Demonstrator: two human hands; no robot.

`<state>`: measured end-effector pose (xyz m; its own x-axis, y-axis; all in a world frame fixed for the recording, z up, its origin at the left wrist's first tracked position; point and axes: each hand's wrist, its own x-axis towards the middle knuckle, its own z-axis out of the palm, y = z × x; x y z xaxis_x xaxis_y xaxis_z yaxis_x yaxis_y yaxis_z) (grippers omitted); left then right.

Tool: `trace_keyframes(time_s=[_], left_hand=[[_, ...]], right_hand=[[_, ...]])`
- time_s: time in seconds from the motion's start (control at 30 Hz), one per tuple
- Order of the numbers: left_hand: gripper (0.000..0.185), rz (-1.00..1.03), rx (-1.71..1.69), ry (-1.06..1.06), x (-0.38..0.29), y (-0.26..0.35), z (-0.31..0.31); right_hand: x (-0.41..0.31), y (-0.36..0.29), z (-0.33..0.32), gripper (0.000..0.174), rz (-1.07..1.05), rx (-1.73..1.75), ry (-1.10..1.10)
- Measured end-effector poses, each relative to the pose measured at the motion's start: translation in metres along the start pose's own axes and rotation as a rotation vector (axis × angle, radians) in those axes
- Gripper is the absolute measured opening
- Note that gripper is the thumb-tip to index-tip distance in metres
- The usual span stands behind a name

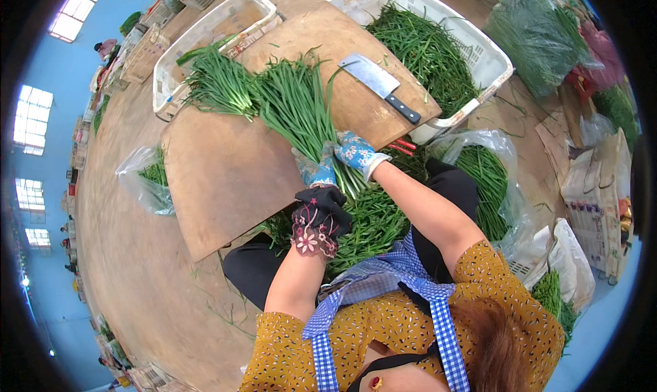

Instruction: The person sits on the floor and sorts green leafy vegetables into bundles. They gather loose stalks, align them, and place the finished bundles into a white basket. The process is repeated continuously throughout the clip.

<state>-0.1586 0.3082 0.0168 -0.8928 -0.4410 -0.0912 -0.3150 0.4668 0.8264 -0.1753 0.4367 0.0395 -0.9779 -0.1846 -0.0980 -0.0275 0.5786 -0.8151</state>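
Both my hands wear blue patterned gloves at the near edge of a wooden board (231,171). My left hand (317,167) and my right hand (355,150) close around the lower part of a bunch of garlic chives (300,110), its pale ends pointing towards my lap. A smaller chive bunch (223,86) lies on the board beside it. A cleaver (372,79) with a black handle rests flat on the right part of the board. Loose green leaves (367,222) fill my lap over a blue checked apron (380,271).
A white crate (493,79) of loose greens stands at the board's far right, another crate (164,92) at the far left. Plastic bags of chives lie right (482,181) and left (149,187). Red-handled scissors (403,147) lie near my right hand. A person (107,48) is far off.
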Motion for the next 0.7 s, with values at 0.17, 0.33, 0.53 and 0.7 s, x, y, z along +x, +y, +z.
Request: trace_keyframes(time_s=[0.17, 0.33, 0.53, 0.7], left_hand=[[0.099, -0.035, 0.107, -0.090, -0.015, 0.035, -0.003], [0.103, 0.163, -0.137, -0.259, -0.005, -0.006, 0.021], [0.103, 0.288, 0.254, -0.291, -0.013, 0.049, 0.025], [0.110, 0.190, 0.218, -0.282, -0.017, 0.048, 0.030]], right_hand=[[-0.009, 0.003, -0.009, 0.044, 0.065, 0.095, 0.073], [-0.026, 0.001, -0.010, 0.041, 0.152, 0.062, 0.145], [-0.014, 0.027, -0.029, 0.041, 0.220, 0.127, 0.240], [-0.013, 0.062, -0.063, 0.047, 0.077, 0.064, 0.038]])
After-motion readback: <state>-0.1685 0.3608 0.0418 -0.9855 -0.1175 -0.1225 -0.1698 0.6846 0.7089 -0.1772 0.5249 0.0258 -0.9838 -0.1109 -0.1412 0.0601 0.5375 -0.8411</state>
